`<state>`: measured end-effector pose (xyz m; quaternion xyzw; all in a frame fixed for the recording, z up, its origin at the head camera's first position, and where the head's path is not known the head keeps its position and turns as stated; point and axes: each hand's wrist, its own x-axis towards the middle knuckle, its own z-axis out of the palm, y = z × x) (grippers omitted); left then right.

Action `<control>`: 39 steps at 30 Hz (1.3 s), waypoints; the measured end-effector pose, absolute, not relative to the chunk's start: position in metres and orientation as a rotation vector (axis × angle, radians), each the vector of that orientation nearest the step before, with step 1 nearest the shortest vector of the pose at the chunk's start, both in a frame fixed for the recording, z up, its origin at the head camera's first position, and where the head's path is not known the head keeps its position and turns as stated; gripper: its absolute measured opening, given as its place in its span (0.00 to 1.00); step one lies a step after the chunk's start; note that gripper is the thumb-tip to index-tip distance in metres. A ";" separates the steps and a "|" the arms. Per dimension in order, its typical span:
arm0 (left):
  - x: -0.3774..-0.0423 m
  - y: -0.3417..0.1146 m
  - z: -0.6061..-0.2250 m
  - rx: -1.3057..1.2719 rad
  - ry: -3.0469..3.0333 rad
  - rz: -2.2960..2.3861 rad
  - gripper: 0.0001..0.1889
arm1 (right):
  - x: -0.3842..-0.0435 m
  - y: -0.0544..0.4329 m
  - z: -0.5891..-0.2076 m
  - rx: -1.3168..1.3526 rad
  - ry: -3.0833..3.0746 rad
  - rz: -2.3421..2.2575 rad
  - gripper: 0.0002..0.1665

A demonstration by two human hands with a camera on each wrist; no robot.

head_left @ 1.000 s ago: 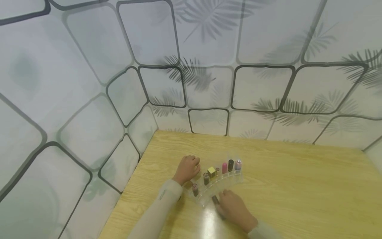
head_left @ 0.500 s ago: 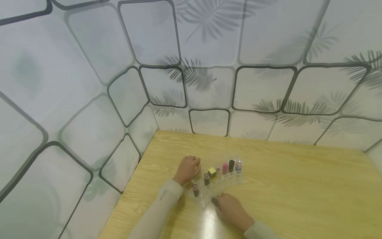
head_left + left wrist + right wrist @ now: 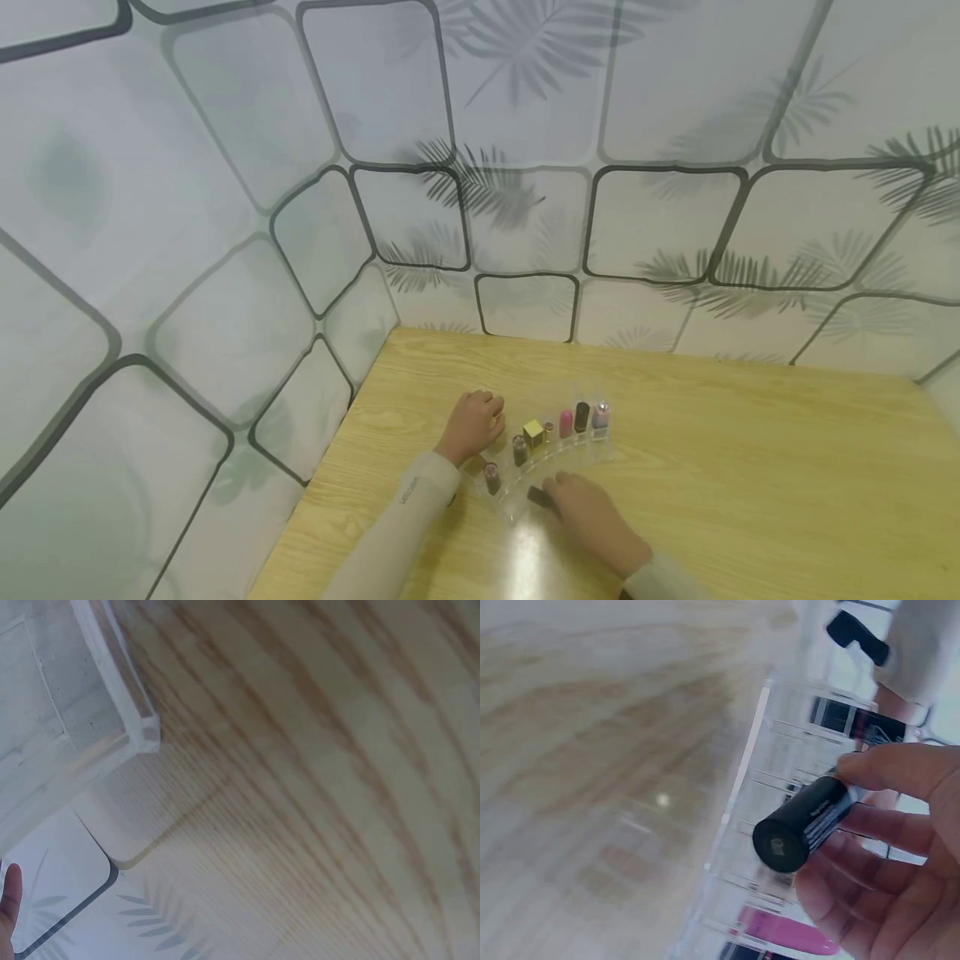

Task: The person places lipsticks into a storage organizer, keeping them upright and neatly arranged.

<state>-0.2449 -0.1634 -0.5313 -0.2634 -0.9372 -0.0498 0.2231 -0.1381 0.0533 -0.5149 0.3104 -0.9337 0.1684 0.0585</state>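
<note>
My right hand (image 3: 591, 510) pinches a black lipstick tube (image 3: 802, 825) between thumb and fingers, its labelled round end facing the right wrist camera. In the head view the tube sticks out left of the fingers, close to the near edge of a clear curved cosmetics stand (image 3: 513, 502). Behind the stand's left part, my left hand (image 3: 472, 425) rests with loosely bent fingers. One finger (image 3: 10, 900) of it shows at the lower left of the left wrist view, below a corner of the clear stand (image 3: 142, 735).
In the stand are a dark tube (image 3: 491, 477), a second dark tube (image 3: 520, 450), a yellow-topped box (image 3: 533, 433), a pink tube (image 3: 566, 422), a black tube (image 3: 581, 416) and a pink-and-blue bottle (image 3: 601, 414). A patterned wall (image 3: 525, 304) borders the wooden table (image 3: 735, 450).
My right hand shifts slightly, and the lipstick tube now points more to the left, its end nearer the stand's front. The left hand stays where it was.
</note>
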 end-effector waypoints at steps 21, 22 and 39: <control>-0.244 -0.163 -0.530 -0.727 -2.563 -0.132 0.07 | -0.149 0.024 -0.499 0.806 -2.415 0.952 0.16; -0.244 -0.163 -0.530 -0.728 -2.559 -0.134 0.07 | -0.149 0.022 -0.501 0.810 -2.402 0.973 0.16; -0.243 -0.163 -0.530 -0.722 -2.573 -0.133 0.07 | -0.155 0.004 -0.513 0.820 -2.453 0.962 0.15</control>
